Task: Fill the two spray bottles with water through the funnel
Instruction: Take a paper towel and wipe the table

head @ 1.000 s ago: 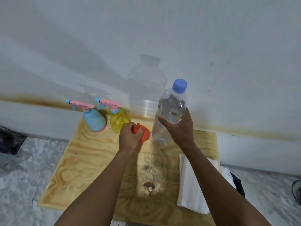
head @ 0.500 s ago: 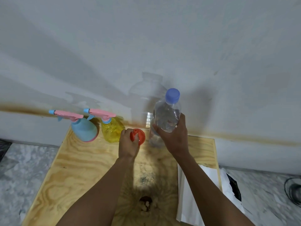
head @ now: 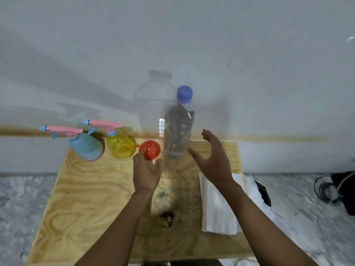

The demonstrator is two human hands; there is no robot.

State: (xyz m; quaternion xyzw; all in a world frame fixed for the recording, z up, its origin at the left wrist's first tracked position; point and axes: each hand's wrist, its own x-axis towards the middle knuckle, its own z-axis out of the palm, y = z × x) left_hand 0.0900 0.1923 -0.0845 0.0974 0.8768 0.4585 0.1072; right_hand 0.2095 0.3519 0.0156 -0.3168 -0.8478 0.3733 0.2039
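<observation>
Well, the blue spray bottle point(head: 85, 148) and yellow spray bottle point(head: 121, 146) stand at the far left of the table point(head: 86, 189), with the orange funnel point(head: 150, 150) beside them. The left hand point(head: 146, 173), fingers loose, maybe touches the funnel; the right hand point(head: 213, 160) is spread wide beside the water bottle point(head: 178, 131).

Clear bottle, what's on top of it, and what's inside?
A blue cap sits on top of the clear bottle and covers its mouth. Inside seems to be water, but motion blur hides the level.
</observation>
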